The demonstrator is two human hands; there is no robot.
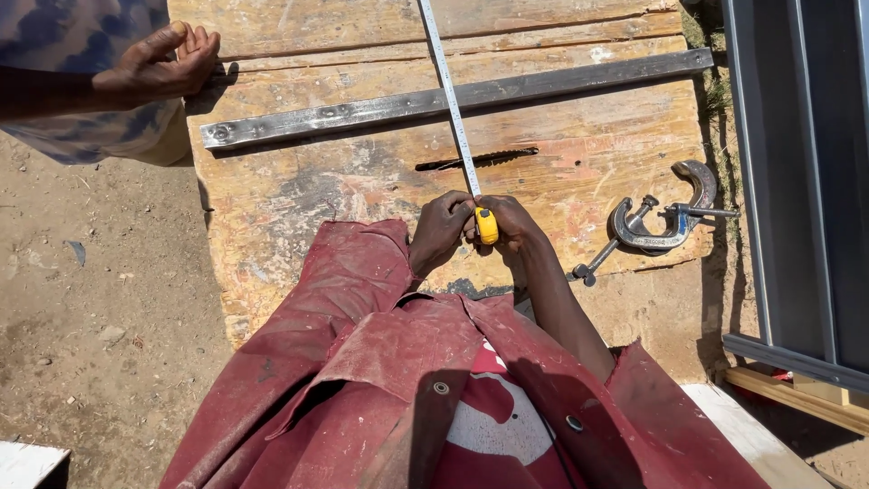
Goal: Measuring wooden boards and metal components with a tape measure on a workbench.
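Out on the worn wooden tabletop [299,190], a long steel bar [453,100] lies across the boards, running slightly uphill from left to right. Just below its middle there's a dark saw slot [477,159] cut into the wood. Off to the right, two metal clamps [665,222] sit tangled together near the tabletop's edge, well apart from the hands. Further right, grey metal sheeting [806,181] stands alongside, with a strip of timber [797,394] under it. Sandy ground [90,299] spreads out to the left.

Up in the top left corner, another person's hand [158,65] rests at the tabletop's edge, fingers curled, just beside the bar's left end.

Now the centre of the action: the tape [448,95] stretches straight away from the wearer, crossing over the bar and passing right beside the slot. Its yellow case [487,225] sits at the near edge of the tabletop, tucked between both hands. The left hand [441,232] is closed, fingers curled in against the case and the tape's near end. The right hand [511,225] is wrapped around the case from the other side, fingers bent tight. The two hands are pressed close together, touching around the case. Red sleeves [353,272] fill the foreground below them.
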